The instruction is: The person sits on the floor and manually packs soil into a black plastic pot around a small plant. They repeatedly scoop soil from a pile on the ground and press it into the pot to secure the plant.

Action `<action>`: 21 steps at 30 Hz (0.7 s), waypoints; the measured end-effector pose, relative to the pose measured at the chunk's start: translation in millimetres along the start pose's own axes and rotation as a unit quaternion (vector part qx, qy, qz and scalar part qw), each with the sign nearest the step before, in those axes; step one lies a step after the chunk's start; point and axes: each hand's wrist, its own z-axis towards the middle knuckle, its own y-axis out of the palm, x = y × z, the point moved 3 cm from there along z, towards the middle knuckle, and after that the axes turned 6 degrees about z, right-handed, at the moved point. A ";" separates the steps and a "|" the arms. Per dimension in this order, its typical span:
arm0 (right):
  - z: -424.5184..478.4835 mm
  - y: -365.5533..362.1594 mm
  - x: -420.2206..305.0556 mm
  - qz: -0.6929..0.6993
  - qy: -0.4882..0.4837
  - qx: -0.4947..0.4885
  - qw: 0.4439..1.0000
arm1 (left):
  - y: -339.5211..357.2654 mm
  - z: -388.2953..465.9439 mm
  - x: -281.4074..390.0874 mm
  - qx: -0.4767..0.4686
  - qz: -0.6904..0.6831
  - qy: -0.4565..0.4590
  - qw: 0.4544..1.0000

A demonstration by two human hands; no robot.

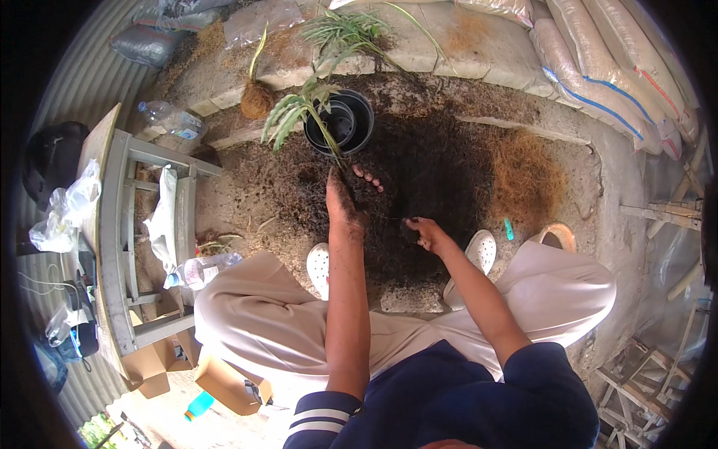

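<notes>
Dark, crumbly soil point(443, 174) lies on the ground before me. My left hand point(345, 196), smeared with soil, holds a leafy plant point(320, 120) at the base of its stem, with its dark root ball partly under the fingers. The leaves lean over nested black plastic pots point(364, 120). My right hand point(423, 233) is low over the soil, its thumb and fingers bent around what looks like a little dark soil; a thin root or strand stretches towards the left hand.
Brown fibre point(530, 174) lies at the right, beside a small green object point(509, 229) and a clay pot point(560, 234). More cut plants point(350, 33) rest on the concrete ledge. Filled sacks point(600, 73) stand upper right; a metal-framed table point(120, 241) and plastic bottles point(174, 120) are left.
</notes>
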 end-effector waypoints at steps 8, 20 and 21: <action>-15.0 -5.0 -54.6 0.322 0.043 0.024 0.945 | -6.5 1.9 -0.4 0.015 -0.027 0.002 1.000; -40.7 30.5 -122.2 0.436 -0.062 -0.079 0.894 | -9.1 2.9 -0.1 0.039 -0.011 0.003 0.999; -42.0 31.9 -125.8 0.414 -0.073 -0.050 0.906 | -9.0 3.4 -1.1 0.040 -0.011 0.006 0.999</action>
